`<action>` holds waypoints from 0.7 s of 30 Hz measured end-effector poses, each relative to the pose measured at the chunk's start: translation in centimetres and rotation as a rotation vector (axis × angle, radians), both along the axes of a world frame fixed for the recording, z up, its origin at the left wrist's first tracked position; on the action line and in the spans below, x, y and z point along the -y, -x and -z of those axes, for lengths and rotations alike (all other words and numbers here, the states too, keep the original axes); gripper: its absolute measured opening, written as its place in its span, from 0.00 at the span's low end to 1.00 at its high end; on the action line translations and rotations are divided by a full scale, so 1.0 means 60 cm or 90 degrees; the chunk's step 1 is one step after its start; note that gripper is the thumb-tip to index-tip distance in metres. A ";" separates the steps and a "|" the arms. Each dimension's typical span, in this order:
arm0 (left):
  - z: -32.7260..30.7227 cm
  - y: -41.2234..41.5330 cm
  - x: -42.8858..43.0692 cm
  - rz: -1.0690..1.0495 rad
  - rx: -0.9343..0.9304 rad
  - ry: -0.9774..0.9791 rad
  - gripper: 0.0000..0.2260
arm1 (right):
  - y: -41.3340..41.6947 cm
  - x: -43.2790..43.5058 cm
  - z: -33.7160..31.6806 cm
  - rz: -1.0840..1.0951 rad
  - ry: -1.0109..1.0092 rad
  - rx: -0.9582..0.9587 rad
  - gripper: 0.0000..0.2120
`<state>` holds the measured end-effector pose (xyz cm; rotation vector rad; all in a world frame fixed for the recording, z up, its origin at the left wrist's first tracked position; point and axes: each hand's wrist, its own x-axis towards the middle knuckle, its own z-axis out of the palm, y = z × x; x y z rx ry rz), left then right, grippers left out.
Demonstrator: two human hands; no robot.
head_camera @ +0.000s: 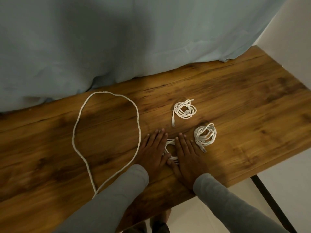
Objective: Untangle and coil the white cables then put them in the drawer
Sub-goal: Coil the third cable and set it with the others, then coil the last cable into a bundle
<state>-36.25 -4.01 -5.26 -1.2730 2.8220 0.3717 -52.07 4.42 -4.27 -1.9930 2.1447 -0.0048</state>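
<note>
On the wooden table (235, 101) lie several white cables. A small coil (185, 109) sits at centre with one plug end trailing down. A second coil (205, 135) lies to its right, a plug pointing toward the front edge. A third coil (170, 151) lies between my hands, partly covered. My left hand (154, 148) rests flat on its left side and my right hand (189, 153) flat on its right, fingers extended. A long thick white cable (107, 130) forms a big open loop at left, its ends running under my left sleeve.
Light blue cloth (101, 39) hangs along the table's far edge. A white wall (294, 27) stands at right. Pale floor (210, 216) and a dark table leg (269, 199) show below the front edge. No drawer is in view.
</note>
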 end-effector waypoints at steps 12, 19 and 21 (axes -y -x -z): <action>-0.043 -0.004 -0.018 -0.054 -0.098 -0.062 0.35 | -0.003 0.000 -0.025 -0.031 0.062 0.035 0.37; -0.052 -0.015 -0.017 -0.048 -0.131 -0.032 0.30 | -0.015 0.013 -0.048 -0.040 0.108 0.054 0.34; -0.052 -0.020 -0.019 -0.051 -0.154 -0.034 0.29 | -0.021 0.017 -0.054 -0.049 0.112 0.060 0.34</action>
